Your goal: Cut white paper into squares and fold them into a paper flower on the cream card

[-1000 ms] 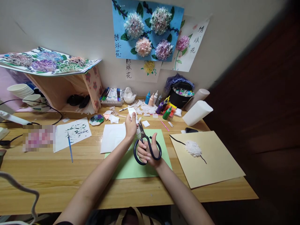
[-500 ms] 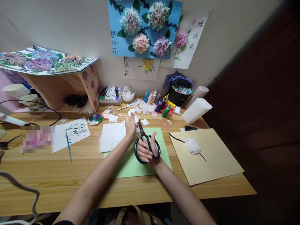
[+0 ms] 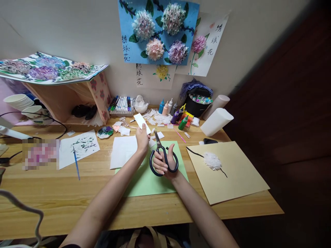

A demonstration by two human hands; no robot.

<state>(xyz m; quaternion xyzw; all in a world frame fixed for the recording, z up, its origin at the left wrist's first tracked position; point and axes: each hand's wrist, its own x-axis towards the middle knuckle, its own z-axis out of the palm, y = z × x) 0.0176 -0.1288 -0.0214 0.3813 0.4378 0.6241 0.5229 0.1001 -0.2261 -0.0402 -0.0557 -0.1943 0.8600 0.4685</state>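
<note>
The left hand pinched a white paper strip; the right hand, over a green sheet on the wooden desk, gripped dark-handled scissors, tips just beside the strip.

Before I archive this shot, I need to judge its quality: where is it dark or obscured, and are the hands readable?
Head view: the brown surface at right sinks toward black; head view: the pink patch at left is pixelated; head view: left hand, right hand, white strip and scissors read clearly.
</note>
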